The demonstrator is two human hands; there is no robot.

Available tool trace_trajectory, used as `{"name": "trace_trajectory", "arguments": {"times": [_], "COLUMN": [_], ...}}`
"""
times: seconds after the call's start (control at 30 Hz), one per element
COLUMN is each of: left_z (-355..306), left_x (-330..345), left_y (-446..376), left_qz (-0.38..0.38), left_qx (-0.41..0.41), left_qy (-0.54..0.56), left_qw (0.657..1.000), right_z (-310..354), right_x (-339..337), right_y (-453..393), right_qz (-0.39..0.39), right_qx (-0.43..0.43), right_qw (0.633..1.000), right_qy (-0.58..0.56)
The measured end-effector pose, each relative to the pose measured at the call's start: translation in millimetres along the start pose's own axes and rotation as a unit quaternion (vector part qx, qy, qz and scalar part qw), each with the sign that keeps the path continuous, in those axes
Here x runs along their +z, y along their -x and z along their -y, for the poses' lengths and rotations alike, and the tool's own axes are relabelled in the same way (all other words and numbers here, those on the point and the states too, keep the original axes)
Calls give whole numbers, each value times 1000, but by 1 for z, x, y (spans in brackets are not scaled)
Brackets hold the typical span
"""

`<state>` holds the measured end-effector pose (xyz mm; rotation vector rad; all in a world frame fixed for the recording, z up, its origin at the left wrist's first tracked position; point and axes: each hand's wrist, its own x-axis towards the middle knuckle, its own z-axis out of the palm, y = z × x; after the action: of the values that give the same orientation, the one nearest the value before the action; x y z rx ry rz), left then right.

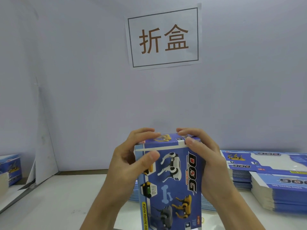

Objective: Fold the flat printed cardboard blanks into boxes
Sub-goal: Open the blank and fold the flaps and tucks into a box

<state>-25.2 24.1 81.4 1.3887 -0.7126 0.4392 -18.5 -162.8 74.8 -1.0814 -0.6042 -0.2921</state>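
A folded box (169, 180) stands upright at centre, above the counter (58, 201), between the two hands: the left hand (131, 163) on its left side, the right hand (204, 156) on its right, fingers of both over its top end. Stacks of flat blanks (274, 183) lie on the counter to the right and behind the box. Further boxes (10, 168) sit at the far left edge. On the wall behind, above the box, hangs a paper sign (163, 37).

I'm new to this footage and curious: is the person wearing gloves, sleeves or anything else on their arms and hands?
No. The left hand and right hand are bare, with no gloves, rings or watch in view. Both forearms are bare too; no sleeve shows.
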Motion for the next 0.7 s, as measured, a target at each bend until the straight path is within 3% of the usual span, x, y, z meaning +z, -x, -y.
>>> {"name": "trace_trajectory", "arguments": {"times": [0.13, 0.57, 0.63, 0.7], "left_z": [0, 12, 16, 22], "left_x": [4, 2, -1, -9], "left_y": [1, -3, -6, -9], "left_qz": [-26, -49, -111, -238], "left_qx": [22, 56, 84, 83], "left_qy": [-27, -46, -81, -68], "left_qw": [999, 996, 987, 965], "right_z": [2, -1, -1, -5], "right_x": [-4, 2, 4, 3], "right_y": [1, -3, -3, -4], "right_qz": [37, -21, -44, -98], "right_qx": [-6, -18, -54, -88], "right_qw": [999, 998, 991, 971], "right_qy": [15, 49, 112, 197]}}
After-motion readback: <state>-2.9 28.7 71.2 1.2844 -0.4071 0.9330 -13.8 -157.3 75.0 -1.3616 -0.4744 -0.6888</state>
